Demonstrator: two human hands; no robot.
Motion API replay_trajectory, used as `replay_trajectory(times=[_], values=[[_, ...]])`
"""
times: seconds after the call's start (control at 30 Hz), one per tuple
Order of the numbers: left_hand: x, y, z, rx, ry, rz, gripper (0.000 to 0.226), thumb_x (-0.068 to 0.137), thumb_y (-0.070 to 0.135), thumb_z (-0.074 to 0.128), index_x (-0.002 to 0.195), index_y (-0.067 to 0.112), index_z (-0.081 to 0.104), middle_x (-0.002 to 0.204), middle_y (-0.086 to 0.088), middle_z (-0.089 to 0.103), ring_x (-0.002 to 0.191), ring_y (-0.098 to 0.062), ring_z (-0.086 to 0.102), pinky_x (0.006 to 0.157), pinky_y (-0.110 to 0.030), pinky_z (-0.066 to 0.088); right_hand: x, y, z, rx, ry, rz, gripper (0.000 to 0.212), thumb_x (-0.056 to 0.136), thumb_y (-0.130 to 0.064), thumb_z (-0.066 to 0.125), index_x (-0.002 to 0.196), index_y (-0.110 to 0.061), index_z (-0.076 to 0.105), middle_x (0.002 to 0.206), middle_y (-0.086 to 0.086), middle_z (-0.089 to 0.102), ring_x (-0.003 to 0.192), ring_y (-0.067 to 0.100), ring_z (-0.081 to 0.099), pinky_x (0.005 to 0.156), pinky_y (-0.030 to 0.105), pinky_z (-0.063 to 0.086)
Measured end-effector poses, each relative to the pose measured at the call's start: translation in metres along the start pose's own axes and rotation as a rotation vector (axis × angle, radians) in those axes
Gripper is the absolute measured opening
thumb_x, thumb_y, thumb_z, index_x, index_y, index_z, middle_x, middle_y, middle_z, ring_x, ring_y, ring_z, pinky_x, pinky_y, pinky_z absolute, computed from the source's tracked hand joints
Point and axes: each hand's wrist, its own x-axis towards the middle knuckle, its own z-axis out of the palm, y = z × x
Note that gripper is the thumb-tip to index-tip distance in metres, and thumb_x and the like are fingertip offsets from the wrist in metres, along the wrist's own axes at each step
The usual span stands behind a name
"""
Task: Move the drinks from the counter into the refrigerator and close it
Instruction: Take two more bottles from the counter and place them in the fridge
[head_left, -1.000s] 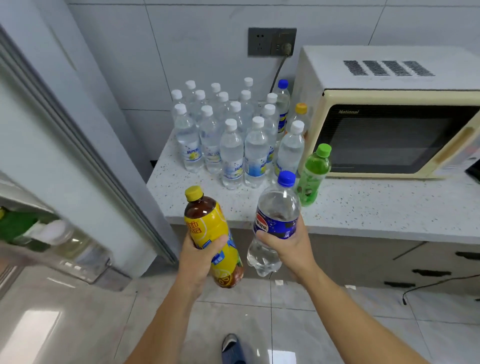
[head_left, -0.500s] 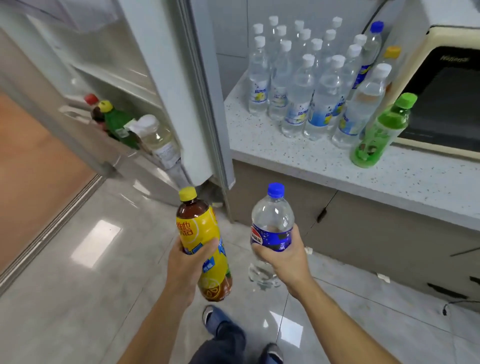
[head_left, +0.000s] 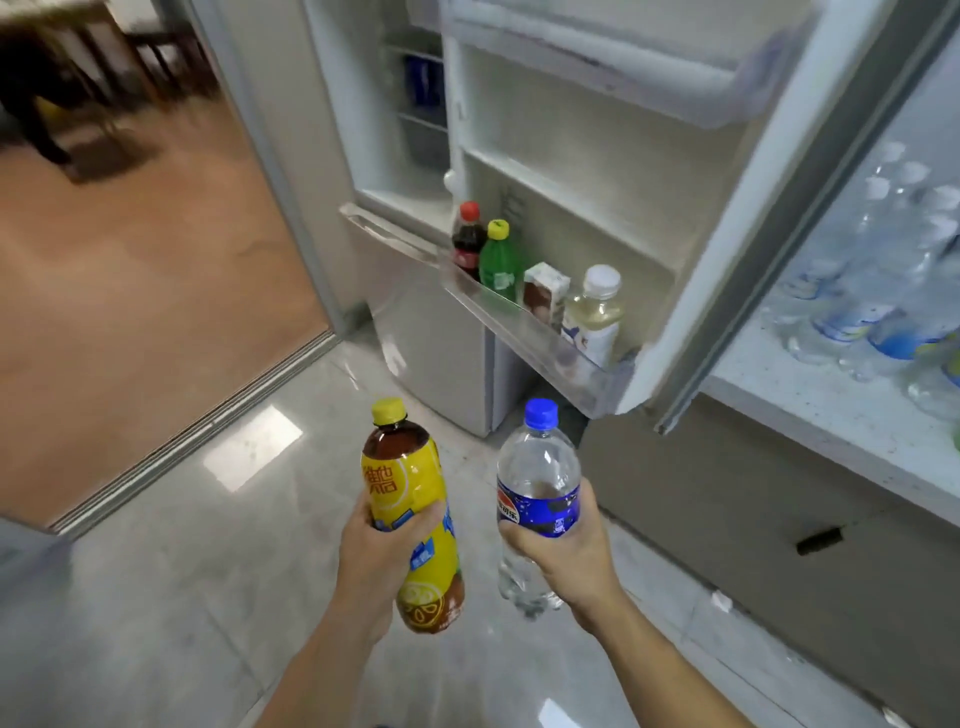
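1. While the refrigerator door (head_left: 649, 171) stands open, the left hand (head_left: 382, 558) is wrapped around one yellow-labelled tea bottle (head_left: 410, 512), below and left of the door's lowest shelf (head_left: 524, 332).
2. Just right of it, the right hand (head_left: 566, 556) grips one clear blue-capped bottle (head_left: 537, 499), directly below that shelf.
3. On the shelf stand four drinks: one red-capped cola (head_left: 467, 241), one green bottle (head_left: 498, 262), one small carton (head_left: 545, 291), one white-capped pale bottle (head_left: 595, 312).
4. Right of the door, the counter (head_left: 810, 410) holds a blurred cluster of water bottles (head_left: 878, 270); their number cannot be told.
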Motion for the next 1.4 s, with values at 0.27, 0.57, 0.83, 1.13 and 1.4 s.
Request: replay_trajectory(times=[0.27,0.57,0.83,1.13,1.4], values=[[0.104,0.104,-0.103,-0.022,0.013,0.154,0.073,0.039,0.044,0.092,0.106,0.029,0.068,0.096,0.004,0.077,0.083,-0.018,0.075,0.061,-0.029,0.059,0.057,-0.063,0.167,-0.018,-0.052,-0.161,0.071,0.060,-0.011,0.092,0.118,-0.024,0.054,0.098,-0.006,0.071,0.085,0.011,0.070,0.070,0.022,0.057],[0.215,0.176,-0.128,-0.068,-0.054,0.194,0.076,0.038,0.043,0.094,0.107,0.025,0.067,0.097,0.002,0.077,0.085,-0.020,0.075,0.065,-0.033,0.060,0.147,-0.100,0.255,0.025,0.027,-0.225,0.073,0.057,-0.015,0.091,0.119,-0.024,0.054,0.099,-0.010,0.072,0.083,0.007,0.071,0.069,0.019,0.055],[0.356,0.211,-0.115,0.020,-0.090,0.198,0.050,0.062,0.017,0.092,0.105,0.026,0.067,0.095,0.002,0.077,0.084,-0.020,0.075,0.068,-0.036,0.060,0.274,-0.106,0.314,0.064,0.152,-0.165,0.071,0.053,-0.019,0.093,0.113,-0.026,0.057,0.098,-0.001,0.073,0.085,0.016,0.072,0.071,0.026,0.058],[0.488,0.258,-0.070,0.142,-0.242,0.222,0.076,0.040,0.037,0.094,0.110,0.032,0.064,0.098,0.003,0.076,0.087,-0.015,0.074,0.075,-0.037,0.059,0.378,-0.140,0.324,0.047,0.364,-0.197,0.072,0.055,-0.006,0.093,0.113,-0.026,0.057,0.096,-0.006,0.073,0.080,0.008,0.072,0.067,0.018,0.055],[0.615,0.292,-0.013,0.273,-0.448,0.209,0.081,0.040,0.034,0.095,0.113,0.023,0.062,0.099,0.000,0.075,0.091,-0.021,0.073,0.079,-0.043,0.060,0.453,-0.152,0.330,-0.068,0.609,-0.191,0.079,0.047,-0.026,0.095,0.114,-0.039,0.055,0.101,-0.014,0.071,0.091,0.004,0.070,0.076,0.022,0.059]])
